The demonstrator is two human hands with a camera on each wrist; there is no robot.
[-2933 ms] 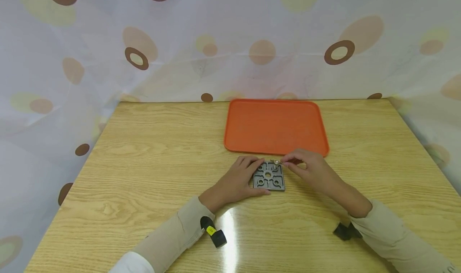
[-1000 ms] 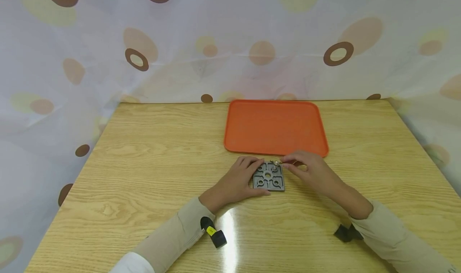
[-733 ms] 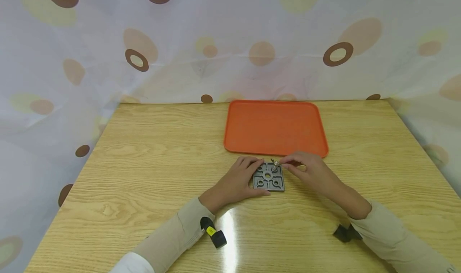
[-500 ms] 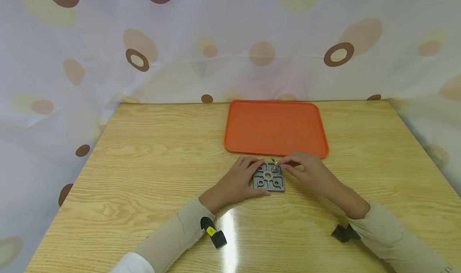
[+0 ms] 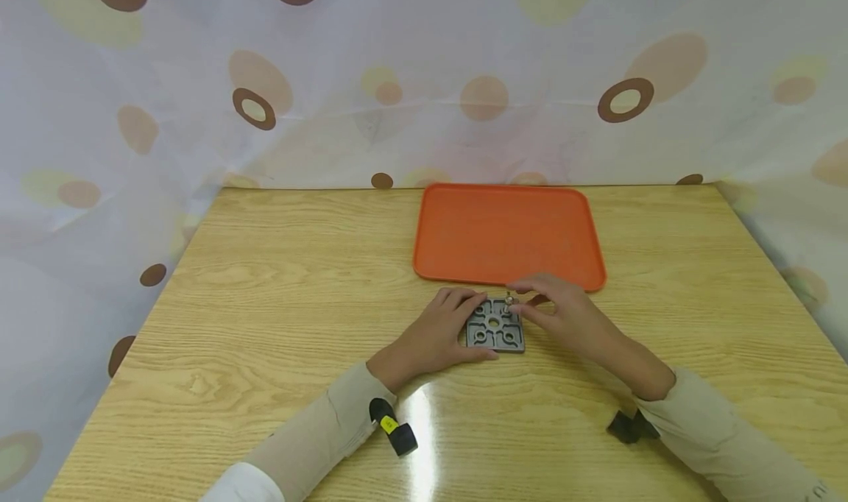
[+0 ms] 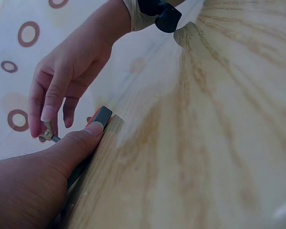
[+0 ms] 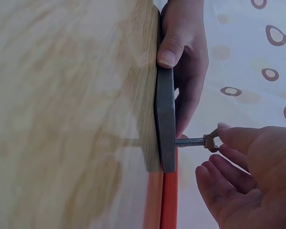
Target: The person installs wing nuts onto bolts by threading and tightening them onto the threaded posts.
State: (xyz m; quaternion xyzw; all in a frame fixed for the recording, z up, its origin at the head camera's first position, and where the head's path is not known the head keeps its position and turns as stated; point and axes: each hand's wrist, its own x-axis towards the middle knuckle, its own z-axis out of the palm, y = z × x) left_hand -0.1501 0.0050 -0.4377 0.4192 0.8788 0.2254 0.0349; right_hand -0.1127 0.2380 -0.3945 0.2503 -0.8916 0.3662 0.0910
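Observation:
A square grey metal plate (image 5: 495,342) with raised ribs and several holes lies flat on the table. My left hand (image 5: 429,340) grips it from the left, fingertips on the far edge and thumb on the near edge. From its far right hole stands a threaded bolt (image 7: 189,142), with a brass-coloured wing nut (image 7: 210,142) near its top. My right hand (image 5: 575,316) reaches in from the right, holding the wing nut by its wings between thumb and finger. The remaining right fingers are loosely bent beside it. In the left wrist view, the left thumb partly hides the plate.
An orange tray (image 5: 506,233) lies just beyond the plate, its near rim close to the right hand. The wood-grain table (image 5: 298,266) extends on both sides. A patterned cloth (image 5: 424,68) hangs behind and at the sides.
The wing nut has turned, its wings swinging from crosswise to pointing away. My right fingers have shifted slightly left and spread around it. The left hand and plate stay put.

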